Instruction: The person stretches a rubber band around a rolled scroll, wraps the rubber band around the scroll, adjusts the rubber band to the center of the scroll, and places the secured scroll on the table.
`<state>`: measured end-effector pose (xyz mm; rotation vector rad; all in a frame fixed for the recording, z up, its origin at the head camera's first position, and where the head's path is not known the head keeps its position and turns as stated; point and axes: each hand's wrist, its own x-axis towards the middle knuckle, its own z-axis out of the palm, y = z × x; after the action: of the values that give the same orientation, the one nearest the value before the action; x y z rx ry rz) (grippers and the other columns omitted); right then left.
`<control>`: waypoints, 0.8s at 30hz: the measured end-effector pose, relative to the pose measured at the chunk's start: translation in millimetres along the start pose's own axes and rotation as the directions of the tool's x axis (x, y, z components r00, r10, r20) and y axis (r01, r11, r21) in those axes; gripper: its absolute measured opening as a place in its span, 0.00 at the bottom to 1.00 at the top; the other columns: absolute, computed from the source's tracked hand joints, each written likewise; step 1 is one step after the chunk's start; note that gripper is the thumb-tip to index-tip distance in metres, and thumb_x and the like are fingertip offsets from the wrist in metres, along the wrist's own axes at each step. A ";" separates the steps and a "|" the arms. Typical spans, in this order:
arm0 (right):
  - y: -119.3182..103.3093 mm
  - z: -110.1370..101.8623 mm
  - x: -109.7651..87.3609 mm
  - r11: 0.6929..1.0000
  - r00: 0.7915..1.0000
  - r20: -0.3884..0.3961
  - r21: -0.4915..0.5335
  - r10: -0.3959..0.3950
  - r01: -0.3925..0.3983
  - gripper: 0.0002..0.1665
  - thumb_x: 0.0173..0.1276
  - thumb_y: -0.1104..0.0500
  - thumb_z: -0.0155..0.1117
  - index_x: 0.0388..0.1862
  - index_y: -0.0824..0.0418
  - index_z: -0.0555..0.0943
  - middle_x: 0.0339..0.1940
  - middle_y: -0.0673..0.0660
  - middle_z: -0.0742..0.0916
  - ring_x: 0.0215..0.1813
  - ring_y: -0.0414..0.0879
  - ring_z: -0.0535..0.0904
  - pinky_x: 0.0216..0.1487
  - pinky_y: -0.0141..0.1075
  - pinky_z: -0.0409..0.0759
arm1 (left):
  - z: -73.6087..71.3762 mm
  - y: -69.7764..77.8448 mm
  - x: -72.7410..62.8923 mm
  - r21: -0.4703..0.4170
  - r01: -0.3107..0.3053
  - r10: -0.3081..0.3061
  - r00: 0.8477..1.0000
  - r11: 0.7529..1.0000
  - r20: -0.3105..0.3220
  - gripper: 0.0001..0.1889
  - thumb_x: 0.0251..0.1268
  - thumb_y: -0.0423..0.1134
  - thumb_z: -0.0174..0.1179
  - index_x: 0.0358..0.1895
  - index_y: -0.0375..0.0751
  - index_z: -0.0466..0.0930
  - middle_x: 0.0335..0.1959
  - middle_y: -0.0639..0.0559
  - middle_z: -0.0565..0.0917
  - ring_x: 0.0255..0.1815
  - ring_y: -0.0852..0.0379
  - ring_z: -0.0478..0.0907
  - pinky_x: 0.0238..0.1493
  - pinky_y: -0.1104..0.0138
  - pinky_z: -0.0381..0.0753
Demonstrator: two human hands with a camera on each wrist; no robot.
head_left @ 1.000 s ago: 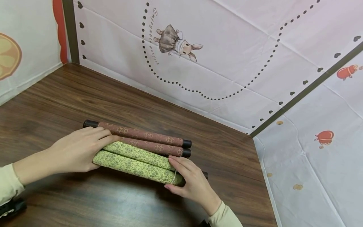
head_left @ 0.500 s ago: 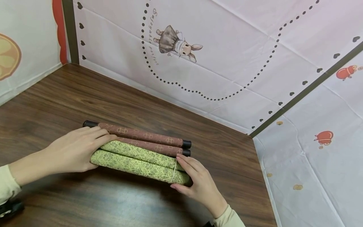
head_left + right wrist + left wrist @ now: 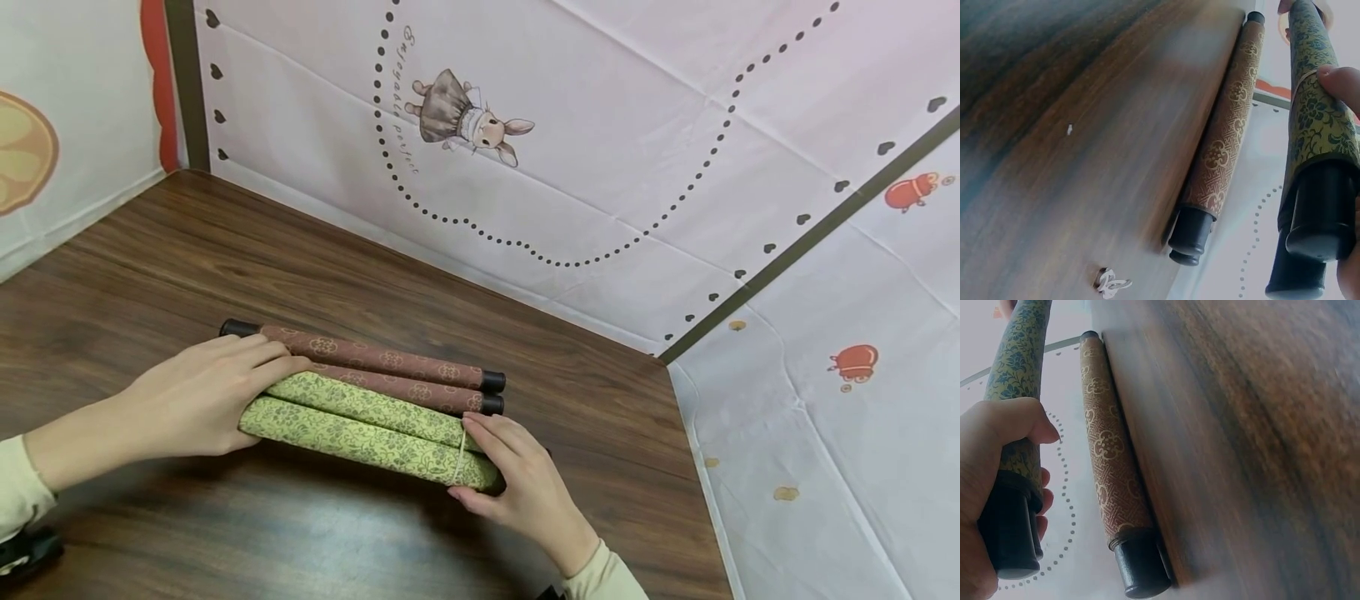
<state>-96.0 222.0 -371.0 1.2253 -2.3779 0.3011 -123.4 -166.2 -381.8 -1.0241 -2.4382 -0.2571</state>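
Note:
A yellow-green scroll (image 3: 352,429) with a floral pattern, rolled from both ends into two parallel rolls, is held lengthwise between my hands. My left hand (image 3: 206,398) grips its left end, thumb curled over the roll (image 3: 1019,359) and fingers behind it in the left wrist view. My right hand (image 3: 528,487) grips the other end, next to a thin pale cord (image 3: 460,457) round both rolls. Black end knobs (image 3: 1322,209) show in the right wrist view, where the scroll is raised above the table. Just behind lies a reddish-brown scroll (image 3: 390,361) with gold flowers, also in two rolls.
The dark wooden table (image 3: 300,533) ends at printed cloth walls (image 3: 600,150) behind, left and right. A small pale metallic-looking thing (image 3: 1110,284) lies on the tabletop in the right wrist view.
The yellow-green scroll has shifted slightly left with my left hand. My right hand has slid a little to the right along it, uncovering the cord. The brown scroll has stayed in place.

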 end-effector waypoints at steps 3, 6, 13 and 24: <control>-1.0 1.3 1.7 1.000 1.000 0.007 0.002 -0.007 0.007 0.48 0.48 0.43 0.79 0.65 0.64 0.76 0.62 0.56 0.84 0.63 0.49 0.80 0.67 0.41 0.77 | 0.4 0.5 0.3 0.000 0.000 0.000 1.000 1.000 0.008 0.48 0.13 0.50 0.82 0.55 0.43 0.78 0.40 0.56 0.80 0.43 0.54 0.79 0.42 0.57 0.83; -2.1 2.6 3.3 1.000 1.000 0.011 0.006 -0.010 0.010 0.47 0.48 0.43 0.80 0.64 0.64 0.76 0.61 0.56 0.84 0.62 0.49 0.80 0.65 0.40 0.79 | 0.9 0.9 0.6 0.001 -0.002 0.002 1.000 1.000 0.011 0.48 0.13 0.50 0.82 0.55 0.43 0.78 0.40 0.56 0.80 0.42 0.54 0.79 0.42 0.57 0.83; -4.8 6.7 8.8 0.999 1.000 0.027 0.047 -0.007 0.006 0.46 0.50 0.43 0.79 0.66 0.63 0.76 0.62 0.56 0.83 0.63 0.50 0.80 0.65 0.38 0.79 | 3.3 3.7 3.4 0.002 -0.002 0.002 1.000 1.000 0.029 0.48 0.13 0.49 0.82 0.55 0.44 0.78 0.38 0.57 0.79 0.39 0.57 0.77 0.40 0.60 0.82; -5.3 7.5 8.2 0.999 1.000 0.018 0.032 -0.013 0.012 0.48 0.50 0.42 0.79 0.67 0.62 0.75 0.63 0.56 0.83 0.64 0.49 0.79 0.67 0.39 0.77 | 5.6 4.0 3.3 -0.004 0.007 -0.007 0.999 1.000 0.038 0.48 0.14 0.49 0.82 0.56 0.43 0.79 0.40 0.55 0.81 0.41 0.56 0.79 0.42 0.58 0.83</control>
<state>-98.0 210.2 -373.7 1.2621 -2.3882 0.3270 -124.6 -159.4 -385.1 -1.0311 -2.4773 -0.2472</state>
